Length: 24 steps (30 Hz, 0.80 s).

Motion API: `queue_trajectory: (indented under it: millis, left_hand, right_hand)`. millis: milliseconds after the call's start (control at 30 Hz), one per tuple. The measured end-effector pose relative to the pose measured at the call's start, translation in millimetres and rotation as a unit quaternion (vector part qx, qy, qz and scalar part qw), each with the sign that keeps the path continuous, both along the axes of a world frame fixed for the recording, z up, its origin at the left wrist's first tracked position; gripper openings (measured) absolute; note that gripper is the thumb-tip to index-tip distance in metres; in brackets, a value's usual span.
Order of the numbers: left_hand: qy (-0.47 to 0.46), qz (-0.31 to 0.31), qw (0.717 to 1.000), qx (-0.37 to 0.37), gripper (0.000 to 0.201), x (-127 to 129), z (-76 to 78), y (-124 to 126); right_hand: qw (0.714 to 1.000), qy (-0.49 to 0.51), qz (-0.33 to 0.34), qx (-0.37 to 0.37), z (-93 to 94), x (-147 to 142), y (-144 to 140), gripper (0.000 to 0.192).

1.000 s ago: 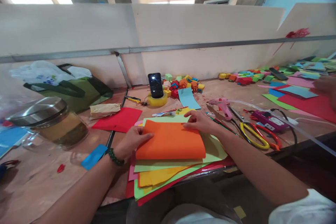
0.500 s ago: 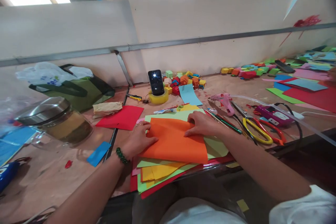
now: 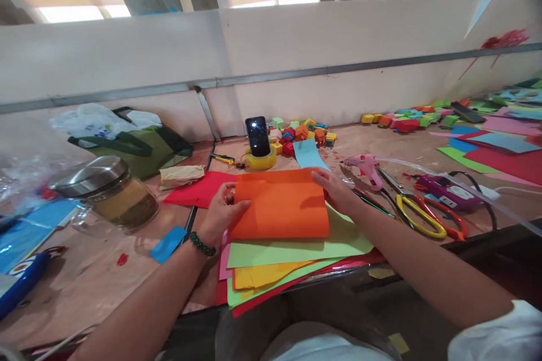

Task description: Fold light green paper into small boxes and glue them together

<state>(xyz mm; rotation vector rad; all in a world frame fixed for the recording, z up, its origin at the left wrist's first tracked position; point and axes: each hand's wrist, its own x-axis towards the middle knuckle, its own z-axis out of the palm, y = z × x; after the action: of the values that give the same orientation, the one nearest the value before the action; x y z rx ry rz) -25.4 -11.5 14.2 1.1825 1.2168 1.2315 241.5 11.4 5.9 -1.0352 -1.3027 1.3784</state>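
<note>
An orange sheet of paper [image 3: 279, 206] is held up between my two hands, its lower edge bent over in a soft curve. My left hand [image 3: 222, 211] grips its left edge, thumb in front and fingers behind. At the upper right corner, my right hand [image 3: 334, 189] pinches the sheet, with some fingers hidden behind it. Beneath lies a stack of coloured sheets, with a light green sheet [image 3: 275, 252] on top and a yellow sheet [image 3: 266, 276] poking out below. A red sheet [image 3: 195, 190] lies to the left of my left hand.
Right of the stack are a pink glue gun [image 3: 368, 169], yellow-handled scissors [image 3: 417, 217] and a purple device [image 3: 449, 190]. A phone [image 3: 258, 136] leans in a tape roll [image 3: 261, 161] before small paper cubes [image 3: 302, 134]. A glass jar [image 3: 122, 203] and green bag [image 3: 156, 152] stand left.
Both hands have lifted the orange sheet off the stack and moved it away from me, uncovering more light green paper. My right hand has shifted from the sheet's top to its upper right corner.
</note>
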Motion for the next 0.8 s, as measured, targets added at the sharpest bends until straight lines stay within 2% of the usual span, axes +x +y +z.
queue_trajectory:
  millis: [67,133,200,333,567,700,800]
  left_hand:
    - [-0.036,0.013,0.999,0.002,0.086,1,1.1,-2]
    - [-0.056,0.021,0.998,0.004,0.092,3,2.7,-4]
    - [-0.055,0.013,0.998,0.005,0.083,5,5.0,-5]
    - [-0.029,0.004,1.0,0.005,0.049,6,9.7,-8]
    - [-0.02,0.028,0.999,0.022,0.041,1,3.7,-3]
    - [-0.062,0.021,0.997,0.051,0.037,0,-0.7,0]
    - [-0.085,0.007,0.995,0.043,0.039,1,3.1,-3]
  right_hand:
    - [0.998,0.04,0.024,-0.03,1.1,-3,-2,0.058]
    - [0.998,0.045,0.012,-0.036,-0.6,-5,-2,0.06]
    - [0.998,0.046,-0.016,-0.029,-3.6,-7,-1,0.056]
    - [0.997,0.064,-0.035,-0.008,-5.2,-9,-1,0.044]
    - [0.994,0.093,-0.049,-0.022,-2.8,-9,-6,0.043]
    - [0.992,0.09,-0.089,-0.018,-8.2,-6,-1,0.042]
    - [0.993,0.084,-0.087,-0.006,-9.8,-6,1,0.039]
